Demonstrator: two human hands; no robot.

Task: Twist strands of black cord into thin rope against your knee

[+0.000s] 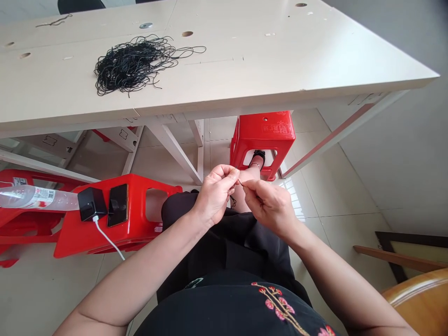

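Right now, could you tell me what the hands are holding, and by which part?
A thin black cord, pinched between fingertips of the left hand and right hand; which part is unclear.

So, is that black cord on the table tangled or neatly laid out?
Tangled: the black cord loops over itself in a loose heap on the pale table.

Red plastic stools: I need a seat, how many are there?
3: one upright under the cream table, one on its side, one at far left; others may be hidden.
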